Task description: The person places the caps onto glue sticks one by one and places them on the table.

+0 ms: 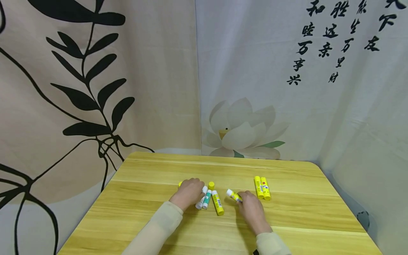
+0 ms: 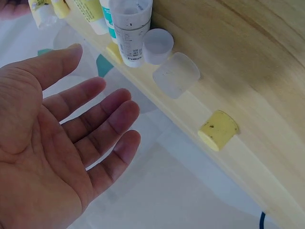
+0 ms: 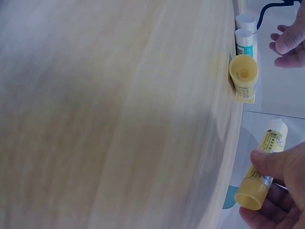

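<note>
My right hand [image 1: 253,210] pinches a yellow glue stick [image 3: 267,160] around its barrel, its uncapped white end pointing left. My left hand [image 2: 71,129] is over the left end of the row, palm showing and fingers loosely bent, with nothing in its grasp. Close to those fingers stand a white glue stick [image 2: 133,36], a white cap [image 2: 158,46], a translucent cap [image 2: 176,75] and a yellow cap [image 2: 218,130]. To the right in the head view lie a teal-and-white glue stick [image 1: 207,199] and another yellow glue stick [image 1: 218,202], both uncapped.
Two yellow glue sticks [image 1: 262,188] lie side by side beyond my right hand. A second yellow cap [image 1: 211,185] stands behind the uncapped sticks. Everything is on a wooden table [image 1: 306,212], with a printed curtain [image 1: 165,88] behind its far edge.
</note>
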Demonstrator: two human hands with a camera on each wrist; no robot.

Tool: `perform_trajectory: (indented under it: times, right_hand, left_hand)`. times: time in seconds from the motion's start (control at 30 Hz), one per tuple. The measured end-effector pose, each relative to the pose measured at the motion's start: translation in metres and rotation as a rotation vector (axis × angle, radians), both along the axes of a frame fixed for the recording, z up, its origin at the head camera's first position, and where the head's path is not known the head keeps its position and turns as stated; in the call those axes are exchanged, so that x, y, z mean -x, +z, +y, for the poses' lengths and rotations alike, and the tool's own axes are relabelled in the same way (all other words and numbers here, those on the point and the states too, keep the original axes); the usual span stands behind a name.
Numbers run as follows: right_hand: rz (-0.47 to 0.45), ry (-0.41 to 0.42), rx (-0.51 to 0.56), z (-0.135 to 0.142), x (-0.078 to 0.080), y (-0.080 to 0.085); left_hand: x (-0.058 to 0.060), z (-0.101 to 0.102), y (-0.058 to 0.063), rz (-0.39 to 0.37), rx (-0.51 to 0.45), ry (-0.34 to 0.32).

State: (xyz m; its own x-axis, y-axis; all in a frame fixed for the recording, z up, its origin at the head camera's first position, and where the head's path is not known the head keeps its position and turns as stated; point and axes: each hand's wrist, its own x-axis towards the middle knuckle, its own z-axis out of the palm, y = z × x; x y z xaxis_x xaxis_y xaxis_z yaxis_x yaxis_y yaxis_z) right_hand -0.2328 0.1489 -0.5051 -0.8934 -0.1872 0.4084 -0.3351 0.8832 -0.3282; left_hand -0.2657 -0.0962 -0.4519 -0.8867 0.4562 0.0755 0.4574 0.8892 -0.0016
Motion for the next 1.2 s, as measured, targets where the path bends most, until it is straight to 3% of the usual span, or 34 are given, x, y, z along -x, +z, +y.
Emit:
perform_trajectory:
  times: [0.7,1.2]
  right_hand:
    - [0.004,0.01,0.014,-0.001,-0.004,0.004]
    - [-0.004,-0.006,0.024,-0.002,-0.006,0.004]
  left_hand:
    - [0.023,0.017,-0.003,0.029,0.027,-0.058]
    - [0.045,0.031,-0.009,-0.061,0.048,-0.022]
